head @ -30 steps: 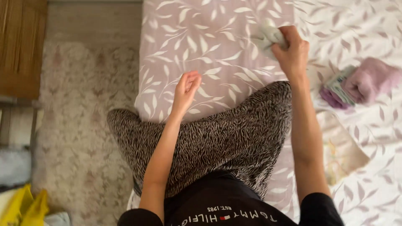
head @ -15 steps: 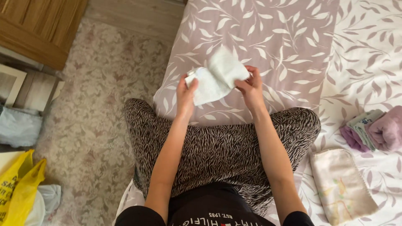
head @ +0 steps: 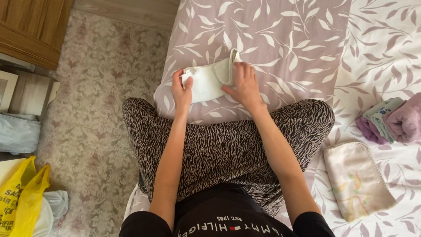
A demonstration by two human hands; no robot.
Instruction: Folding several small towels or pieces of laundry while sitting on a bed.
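A small white cloth (head: 209, 82) lies on the mauve leaf-print bed sheet (head: 280, 39), just beyond my knees. My left hand (head: 181, 90) pinches its left edge against the sheet. My right hand (head: 244, 84) presses flat on its right part, where one end of the cloth is turned up and over. I sit on the bed's edge in zebra-print trousers (head: 228, 149).
To my right lie a folded cream cloth (head: 357, 180) and a small stack of purple, green and pink cloths (head: 390, 120) on a white leaf-print sheet. A patterned rug (head: 96, 114), wooden furniture (head: 30, 26) and yellow bags (head: 19, 197) are on the left.
My right hand brought the white cloth from the far right of the bed to in front of me. Both hands held it up, then lowered it onto the sheet and started folding it.
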